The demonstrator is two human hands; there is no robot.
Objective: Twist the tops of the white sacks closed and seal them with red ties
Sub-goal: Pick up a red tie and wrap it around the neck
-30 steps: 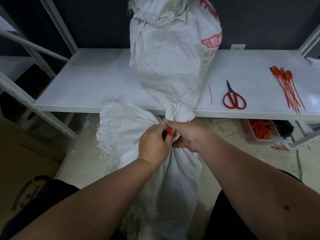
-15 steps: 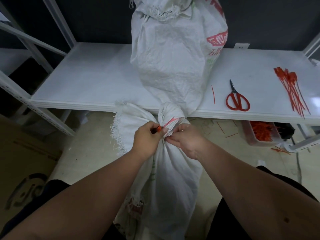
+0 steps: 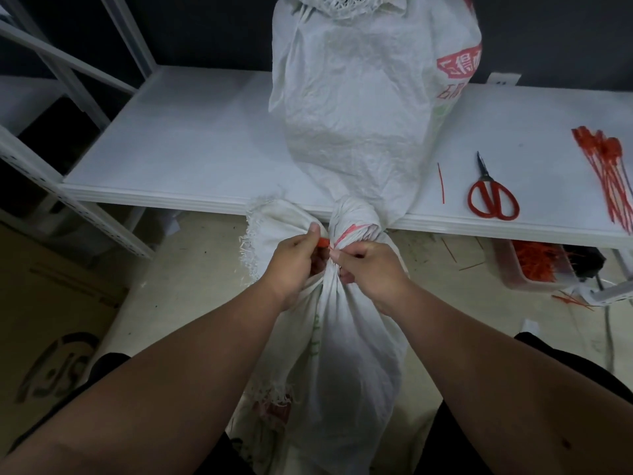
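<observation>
A white woven sack [image 3: 349, 344] stands on the floor between my knees, its top twisted into a bunched knot [image 3: 354, 217] against the shelf edge. A red tie [image 3: 323, 242] wraps the neck under that knot. My left hand [image 3: 296, 260] pinches the tie's red head. My right hand [image 3: 371, 269] grips the gathered neck and the tie's other end. A second, larger white sack [image 3: 363, 97] with red print stands on the white shelf [image 3: 191, 149] behind.
Red-handled scissors [image 3: 491, 197] and a loose red strip [image 3: 441, 183] lie on the shelf to the right. A bundle of red ties [image 3: 608, 169] lies at the far right. A bin of red offcuts [image 3: 534, 264] sits under the shelf. Cardboard [image 3: 51, 330] lies on the left floor.
The red tie's head has come up into sight between my hands, and the tie now sits snug around the neck. The twisted knot stands clear above my fingers.
</observation>
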